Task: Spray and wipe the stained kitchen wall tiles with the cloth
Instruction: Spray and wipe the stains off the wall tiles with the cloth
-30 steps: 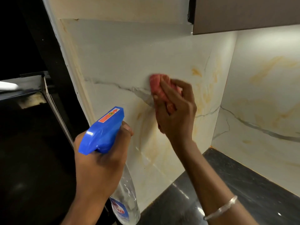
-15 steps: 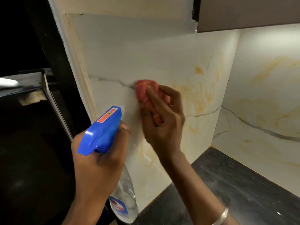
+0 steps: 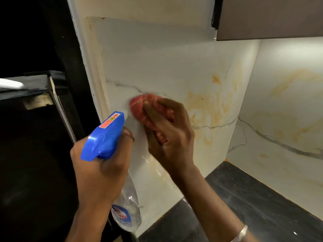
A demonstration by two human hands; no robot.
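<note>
The right hand [image 3: 167,137] presses the cloth [image 3: 145,106] onto the wall tiles [image 3: 157,67] near their left edge; the left hand [image 3: 99,172] grips the spray bottle [image 3: 106,135]. Yellow stains [image 3: 209,110] rightward risk being missed.

Glossy marble-look wall tiles [image 3: 157,58], soft red cloth [image 3: 148,105], clear plastic spray bottle [image 3: 129,212]

Counter [image 3: 262,203]: dark, glossy stone, below and to the right of the fingers, running along the foot of the walls.
Cabinet [image 3: 269,16]: brown, flat-fronted, hanging high above and to the right of the fingers.
Dark appliance [image 3: 31,137]: black, far left of the fingers, detail lost in shadow.
White object [image 3: 10,84]: blurred, pale, lying on the appliance top, well left of the fingers.
</note>
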